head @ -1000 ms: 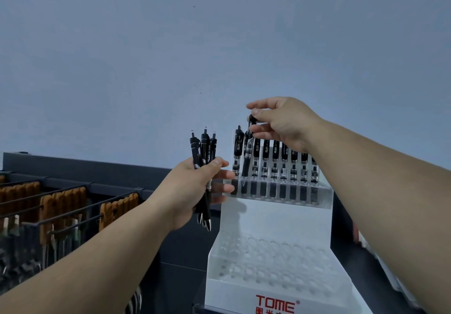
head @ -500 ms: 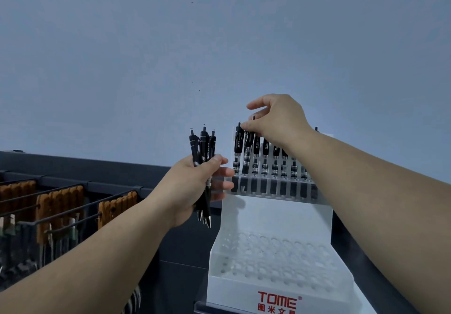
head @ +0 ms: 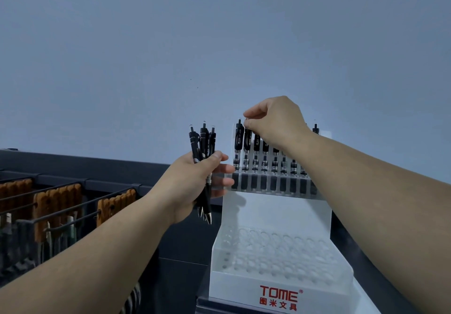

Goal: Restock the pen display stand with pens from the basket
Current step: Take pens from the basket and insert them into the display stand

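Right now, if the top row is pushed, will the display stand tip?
Probably not: the display stand widens into a broad stepped base. It looks like thin plastic and its lower holes are empty, so it is likely light and might slide instead.

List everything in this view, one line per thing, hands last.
pen display stand: one, white and clear with a red TOME logo, lower right.
row pens: about eight, black, upright in the stand's top tier; the right arm hides some.
pinched pen: one, black, second slot from the left in that tier.
lower-tier holes: many, clear, on the stand's front step, no pens in them.
loose pens: at least three, black, bundled tips down.
carded goods: three groups, brown cards, hanging at left.
wall: one, grey-blue, behind everything.
left hand: grips the loose pens beside the stand.
right hand: its fingers pinch the top of the pinched pen.
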